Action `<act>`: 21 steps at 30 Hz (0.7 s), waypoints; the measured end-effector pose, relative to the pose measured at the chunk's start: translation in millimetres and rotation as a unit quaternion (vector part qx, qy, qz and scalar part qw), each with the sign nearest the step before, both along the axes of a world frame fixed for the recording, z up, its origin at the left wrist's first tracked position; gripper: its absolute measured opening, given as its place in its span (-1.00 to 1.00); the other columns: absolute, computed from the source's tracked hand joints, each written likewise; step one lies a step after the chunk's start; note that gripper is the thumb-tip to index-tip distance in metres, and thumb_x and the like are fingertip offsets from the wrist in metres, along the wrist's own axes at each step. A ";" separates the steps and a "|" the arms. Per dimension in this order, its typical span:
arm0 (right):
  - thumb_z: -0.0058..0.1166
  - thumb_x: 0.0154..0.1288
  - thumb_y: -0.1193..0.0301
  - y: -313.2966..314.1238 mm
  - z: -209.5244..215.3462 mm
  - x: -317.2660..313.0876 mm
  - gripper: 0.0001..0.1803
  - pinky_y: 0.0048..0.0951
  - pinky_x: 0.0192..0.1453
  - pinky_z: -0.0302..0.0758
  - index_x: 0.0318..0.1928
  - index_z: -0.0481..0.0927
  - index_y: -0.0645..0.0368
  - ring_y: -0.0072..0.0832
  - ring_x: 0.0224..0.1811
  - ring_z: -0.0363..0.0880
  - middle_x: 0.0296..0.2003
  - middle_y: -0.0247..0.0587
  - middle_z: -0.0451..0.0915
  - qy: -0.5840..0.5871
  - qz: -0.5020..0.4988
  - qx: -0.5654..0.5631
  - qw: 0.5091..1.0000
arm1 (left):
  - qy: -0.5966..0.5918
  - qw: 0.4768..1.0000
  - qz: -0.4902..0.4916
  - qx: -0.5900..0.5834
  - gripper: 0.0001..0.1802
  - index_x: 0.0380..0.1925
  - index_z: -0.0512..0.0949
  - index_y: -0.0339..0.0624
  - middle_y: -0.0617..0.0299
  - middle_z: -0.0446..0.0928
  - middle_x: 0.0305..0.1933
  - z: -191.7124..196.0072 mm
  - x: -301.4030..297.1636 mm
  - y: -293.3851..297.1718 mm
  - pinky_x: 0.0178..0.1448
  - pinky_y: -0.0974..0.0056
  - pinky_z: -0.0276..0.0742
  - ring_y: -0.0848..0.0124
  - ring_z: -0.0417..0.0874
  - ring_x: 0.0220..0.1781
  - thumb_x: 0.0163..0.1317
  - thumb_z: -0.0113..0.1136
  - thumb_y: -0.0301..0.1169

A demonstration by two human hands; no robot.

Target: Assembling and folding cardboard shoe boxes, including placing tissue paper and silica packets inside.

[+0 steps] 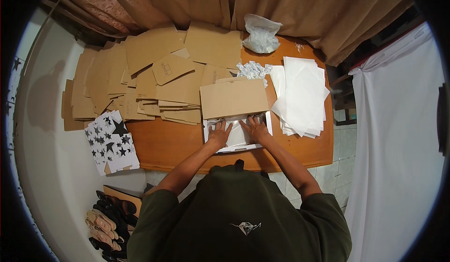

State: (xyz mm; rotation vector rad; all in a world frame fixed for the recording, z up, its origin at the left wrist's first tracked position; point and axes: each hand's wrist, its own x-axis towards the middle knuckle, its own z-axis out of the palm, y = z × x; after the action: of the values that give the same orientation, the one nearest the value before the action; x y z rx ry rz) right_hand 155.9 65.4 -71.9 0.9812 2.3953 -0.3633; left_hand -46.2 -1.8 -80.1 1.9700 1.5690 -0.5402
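1. Shallow rectangular cardboard box, white-walled [240,148]: near edge of the orange-brown wooden bench [161,147], right in front of the person. Plain brown cardboard lid panel [234,99] is up along the box's far side.
2. Thin white wrapping paper [238,135] sits inside the box, creased.
3. Left hand [219,134]: in the box's left half, palm down on the paper. Grip wide, fingers spread, nothing clasped that I can see.
4. Right hand [255,130]: in the box's right half, same pose. Grip wide, fingers fanned on the paper; undersides hidden.
5. Loose stack of large white paper sheets [301,95]: right of the box, edges misaligned.
6. Heap of small white printed packets [253,70]: just beyond the box's lid panel. Translucent crumpled plastic bag [261,35]: farther behind the box.
7. Overlapping flat brown cardboard pieces [166,77]: left of and behind the box.
8. White rectangular piece with black stars [111,142]: well left of the box, at bench edge. Card or carton, can't tell.
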 end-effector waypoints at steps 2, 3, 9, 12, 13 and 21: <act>-0.13 0.50 0.29 1.0 1.5 -0.8 -0.26 0.20 0.45 0.30 0.63 0.00 -0.22 0.09 0.57 0.14 0.57 0.10 0.03 0.001 -0.008 -0.014 1.000 | 0.004 1.000 0.000 -0.001 0.34 0.63 -0.13 0.13 -0.23 -0.02 0.61 1.4 1.1 0.6 0.46 -0.39 0.29 -0.19 0.05 0.61 -0.02 0.62 -0.09; -0.16 0.51 0.30 -0.3 2.4 -0.4 -0.26 0.21 0.47 0.28 0.63 -0.02 -0.21 0.10 0.58 0.12 0.57 0.12 0.03 0.005 -0.012 -0.023 1.000 | -0.005 1.000 -0.002 -0.006 0.34 0.63 -0.17 0.13 -0.26 -0.03 0.60 2.1 0.9 0.4 0.46 -0.40 0.27 -0.20 0.05 0.61 0.01 0.60 -0.11; -0.15 0.50 0.32 0.9 -11.7 5.0 -0.43 0.17 0.42 0.38 0.48 0.28 0.00 0.14 0.42 0.35 0.39 0.22 0.32 0.073 -0.013 -0.001 0.997 | -0.078 0.993 0.023 0.082 -0.12 0.46 0.20 -0.17 -0.35 0.20 0.46 -4.0 -11.5 -3.0 0.40 -0.25 0.41 -0.22 0.27 0.49 0.21 0.41 -0.22; -0.09 0.47 0.32 3.6 -7.4 5.6 -0.55 0.12 0.33 0.48 0.29 0.47 0.13 0.13 0.28 0.50 0.25 0.20 0.46 0.104 -0.047 -0.075 0.991 | -0.082 0.989 0.032 0.122 -0.50 0.19 0.46 -0.33 -0.34 0.36 0.33 11.8 -8.9 1.0 0.32 -0.14 0.52 -0.18 0.42 0.40 0.39 0.20 -0.22; -0.06 0.45 0.31 3.9 -9.3 7.1 -0.60 0.11 0.29 0.52 0.20 0.54 0.18 0.12 0.21 0.55 0.19 0.19 0.50 0.130 -0.051 -0.110 0.984 | -0.079 0.989 0.045 0.119 -0.59 0.03 0.56 -0.38 -0.34 0.43 0.26 19.3 -7.6 3.3 0.28 -0.10 0.57 -0.18 0.48 0.34 0.44 0.12 -0.21; 0.01 0.41 0.16 -0.7 -6.1 0.5 -0.51 0.12 0.28 0.53 0.19 0.55 0.22 0.17 0.25 0.52 0.20 0.26 0.47 0.037 -0.073 -0.116 0.990 | -0.088 0.987 0.062 -0.118 -0.33 0.41 0.32 -0.23 -0.46 0.01 0.55 -3.3 0.4 5.8 0.52 -0.20 0.27 -0.40 0.18 0.51 0.44 0.14 -0.09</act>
State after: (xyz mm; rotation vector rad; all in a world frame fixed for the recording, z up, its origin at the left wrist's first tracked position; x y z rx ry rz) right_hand 156.4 64.7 -78.0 1.0532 2.2869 -0.7276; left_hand -45.7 4.0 -83.4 1.6837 1.4360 -0.4658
